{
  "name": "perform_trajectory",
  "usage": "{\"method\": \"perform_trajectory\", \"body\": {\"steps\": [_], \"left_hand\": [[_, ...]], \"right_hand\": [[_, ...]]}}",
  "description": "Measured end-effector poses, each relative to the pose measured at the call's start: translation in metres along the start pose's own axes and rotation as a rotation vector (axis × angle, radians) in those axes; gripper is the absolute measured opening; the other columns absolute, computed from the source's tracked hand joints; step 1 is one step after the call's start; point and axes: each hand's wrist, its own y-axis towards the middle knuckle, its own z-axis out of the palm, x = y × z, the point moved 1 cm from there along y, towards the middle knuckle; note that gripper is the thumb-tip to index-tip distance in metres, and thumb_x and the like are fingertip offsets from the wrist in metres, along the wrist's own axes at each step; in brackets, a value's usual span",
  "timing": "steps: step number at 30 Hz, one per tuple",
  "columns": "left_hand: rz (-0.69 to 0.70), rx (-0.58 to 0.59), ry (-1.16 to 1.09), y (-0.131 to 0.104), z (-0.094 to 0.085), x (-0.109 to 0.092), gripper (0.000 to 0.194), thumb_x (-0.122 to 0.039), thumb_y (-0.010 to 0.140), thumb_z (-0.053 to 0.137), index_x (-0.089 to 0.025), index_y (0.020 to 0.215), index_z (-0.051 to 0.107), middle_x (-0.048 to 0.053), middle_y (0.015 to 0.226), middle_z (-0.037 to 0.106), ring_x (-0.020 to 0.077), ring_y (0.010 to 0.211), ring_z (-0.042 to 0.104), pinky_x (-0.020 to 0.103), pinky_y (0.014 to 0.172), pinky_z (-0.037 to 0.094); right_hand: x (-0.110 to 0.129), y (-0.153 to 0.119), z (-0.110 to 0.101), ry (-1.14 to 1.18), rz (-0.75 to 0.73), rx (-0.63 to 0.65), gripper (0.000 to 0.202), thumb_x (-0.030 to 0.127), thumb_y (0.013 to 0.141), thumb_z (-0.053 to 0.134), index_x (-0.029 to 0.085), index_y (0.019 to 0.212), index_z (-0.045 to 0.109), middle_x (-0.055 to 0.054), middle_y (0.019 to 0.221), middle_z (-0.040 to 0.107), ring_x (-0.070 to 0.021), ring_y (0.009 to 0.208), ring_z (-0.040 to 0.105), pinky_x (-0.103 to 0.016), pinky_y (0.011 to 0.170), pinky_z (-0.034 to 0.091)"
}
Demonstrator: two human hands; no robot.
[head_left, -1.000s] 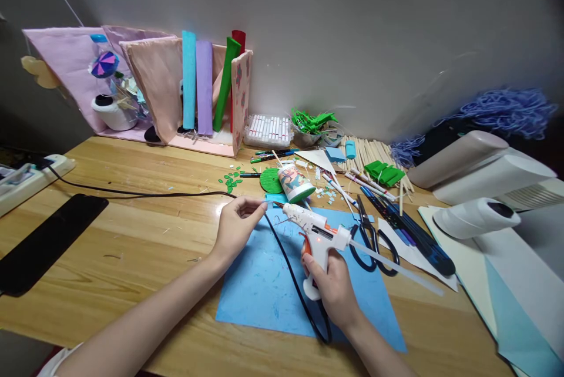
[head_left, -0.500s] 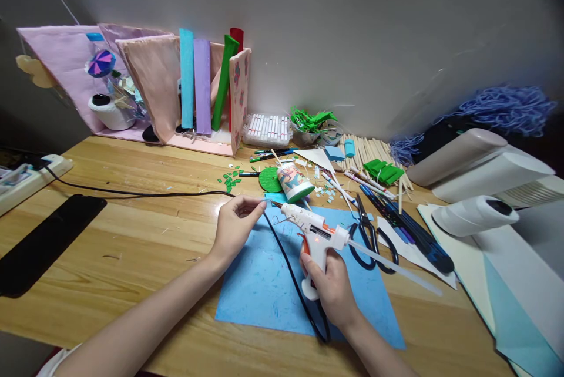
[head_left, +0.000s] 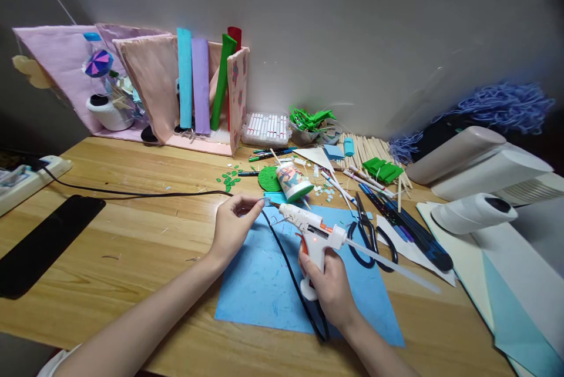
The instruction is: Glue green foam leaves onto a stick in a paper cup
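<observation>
My right hand (head_left: 330,283) is wrapped round the handle of a white glue gun (head_left: 315,230), a clear glue stick (head_left: 392,264) jutting from its back. My left hand (head_left: 238,221) pinches a small pale piece (head_left: 267,202) close to the gun's nozzle. Beneath the gun lies a blue sheet (head_left: 259,283), crossed by the black cord (head_left: 286,253). Just beyond the nozzle, a patterned paper cup (head_left: 294,182) lies tilted beside a green disc (head_left: 268,178).
Black scissors (head_left: 366,230) and pens (head_left: 403,224) lie right of the sheet. A phone (head_left: 48,242) and power strip (head_left: 35,180) are at the left. Behind stand a pink cardboard structure (head_left: 150,83) and a marker box (head_left: 267,129); a thread spool (head_left: 473,214) lies right.
The pale piece in my left fingers shows more clearly at the nozzle. Both hands have hardly moved, and the view has shifted slightly.
</observation>
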Motion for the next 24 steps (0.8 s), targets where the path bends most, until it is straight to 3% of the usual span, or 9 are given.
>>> {"method": "perform_trajectory", "body": {"steps": [9, 13, 16, 19, 22, 24], "left_hand": [[0.021, -0.016, 0.045, 0.000, -0.001, 0.001, 0.022, -0.035, 0.069, 0.071, -0.015, 0.076, 0.069, 0.005, 0.074, 0.070, 0.0154, 0.070, 0.063, 0.025, 0.065, 0.048], [0.053, -0.073, 0.013, 0.008, -0.010, -0.012, 0.023, -0.036, 0.067, 0.073, -0.015, 0.075, 0.069, 0.004, 0.073, 0.070, 0.0150, 0.069, 0.062, 0.024, 0.064, 0.047], [0.121, -0.226, -0.068, 0.017, -0.035, -0.035, 0.023, -0.034, 0.065, 0.073, -0.015, 0.077, 0.069, 0.003, 0.073, 0.069, 0.0128, 0.069, 0.061, 0.023, 0.066, 0.046], [0.208, -0.486, -0.152, 0.018, -0.078, -0.055, 0.024, -0.033, 0.062, 0.076, -0.016, 0.078, 0.069, 0.000, 0.071, 0.066, 0.0091, 0.066, 0.057, 0.019, 0.062, 0.042], [0.236, -0.650, -0.217, 0.006, -0.123, -0.063, 0.028, -0.032, 0.058, 0.079, -0.016, 0.079, 0.069, -0.003, 0.069, 0.061, 0.0057, 0.063, 0.052, 0.017, 0.059, 0.039], [0.230, -0.703, -0.221, -0.006, -0.147, -0.063, 0.031, -0.033, 0.057, 0.080, -0.016, 0.080, 0.068, -0.003, 0.069, 0.060, 0.0055, 0.062, 0.051, 0.017, 0.059, 0.038]], "right_hand": [[0.000, 0.000, 0.000, 0.019, 0.004, 0.007, 0.028, 0.039, 0.088, 0.044, 0.017, 0.073, 0.050, 0.002, 0.060, 0.045, -0.0112, 0.053, 0.040, -0.022, 0.049, 0.035], [0.000, -0.001, 0.004, 0.060, 0.078, -0.010, 0.033, 0.046, 0.086, 0.047, 0.014, 0.086, 0.057, 0.001, 0.063, 0.048, -0.0130, 0.054, 0.043, -0.024, 0.049, 0.037], [0.010, 0.002, 0.013, 0.198, 0.160, 0.042, 0.042, 0.052, 0.084, 0.047, 0.012, 0.095, 0.057, 0.001, 0.063, 0.049, -0.0134, 0.055, 0.046, -0.024, 0.050, 0.040], [0.032, 0.018, 0.033, 0.355, 0.100, 0.223, 0.039, 0.051, 0.087, 0.045, 0.014, 0.090, 0.057, -0.002, 0.072, 0.055, -0.0126, 0.061, 0.050, -0.023, 0.056, 0.043], [0.058, 0.048, 0.071, 0.431, -0.050, 0.437, 0.032, 0.045, 0.087, 0.047, 0.016, 0.095, 0.054, -0.004, 0.085, 0.058, -0.0131, 0.067, 0.053, -0.024, 0.058, 0.045], [0.071, 0.072, 0.106, 0.408, -0.124, 0.502, 0.033, 0.042, 0.086, 0.049, 0.016, 0.107, 0.048, -0.005, 0.087, 0.060, -0.0161, 0.074, 0.058, -0.025, 0.059, 0.046]]}}
